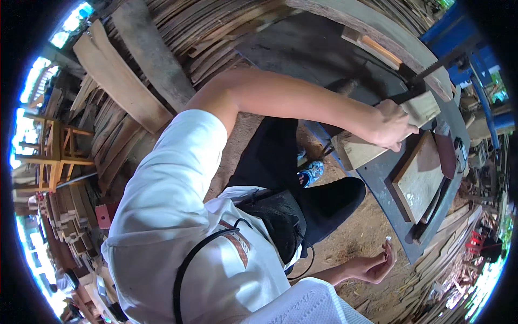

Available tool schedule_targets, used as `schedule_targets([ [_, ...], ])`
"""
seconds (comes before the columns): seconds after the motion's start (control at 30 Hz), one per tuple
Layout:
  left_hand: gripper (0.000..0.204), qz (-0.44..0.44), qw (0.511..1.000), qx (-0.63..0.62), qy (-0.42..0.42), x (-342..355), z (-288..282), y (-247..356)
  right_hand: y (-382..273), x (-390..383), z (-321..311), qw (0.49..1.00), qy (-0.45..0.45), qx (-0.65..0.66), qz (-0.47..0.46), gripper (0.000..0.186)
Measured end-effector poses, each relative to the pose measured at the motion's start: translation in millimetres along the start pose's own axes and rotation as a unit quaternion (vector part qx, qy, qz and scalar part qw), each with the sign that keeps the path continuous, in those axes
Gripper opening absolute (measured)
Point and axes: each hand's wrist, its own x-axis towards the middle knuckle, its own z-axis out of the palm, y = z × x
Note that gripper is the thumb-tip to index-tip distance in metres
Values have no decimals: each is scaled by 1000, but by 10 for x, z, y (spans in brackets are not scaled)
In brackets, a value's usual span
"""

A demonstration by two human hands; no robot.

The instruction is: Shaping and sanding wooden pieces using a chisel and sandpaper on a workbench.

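Observation:
My left hand (392,124) reaches across to the dark worktable (399,210), fingers closed over a pale wooden block (365,151). Beside it lie a flat light board (418,178), a reddish-brown piece (444,152) and a dark bar (435,208). A toothed saw blade (434,67) is beyond the block, near a long plank (388,32). My right hand (377,264) hangs low off the table's near right edge, fingers curled, with a small white bit (388,238) at the fingertips, too small to name.
Rough planks (113,75) are piled at upper left. A wooden chair (54,156) stands at left, near stacked offcuts (67,232). Blue objects (453,32) are at upper right, a red item (475,243) at lower right. My feet (310,173) are on dirt ground (345,227).

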Motion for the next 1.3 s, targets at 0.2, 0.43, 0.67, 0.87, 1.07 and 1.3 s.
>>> schedule_targets([
  [0.2,55,-30,999,-33,25,-498,-652,-130,-170,13,195,999,15,-5,45,29],
  [0.43,35,-18,986,-132,100,-1722,-659,-692,-237,99,303,999,6,28,40,22],
  [0.67,43,-125,947,-245,164,-1652,-476,-384,-461,245,631,998,-31,45,34,16],
  [0.87,53,-145,930,-254,221,-1509,-192,-345,-679,298,769,988,-124,87,3,22],
  [1.07,57,-162,875,-378,255,-1417,-370,-224,-822,369,946,948,-148,249,133,27],
  [1.3,53,-179,926,-272,193,-1460,-220,-133,-908,520,1115,953,-235,181,66,31],
])
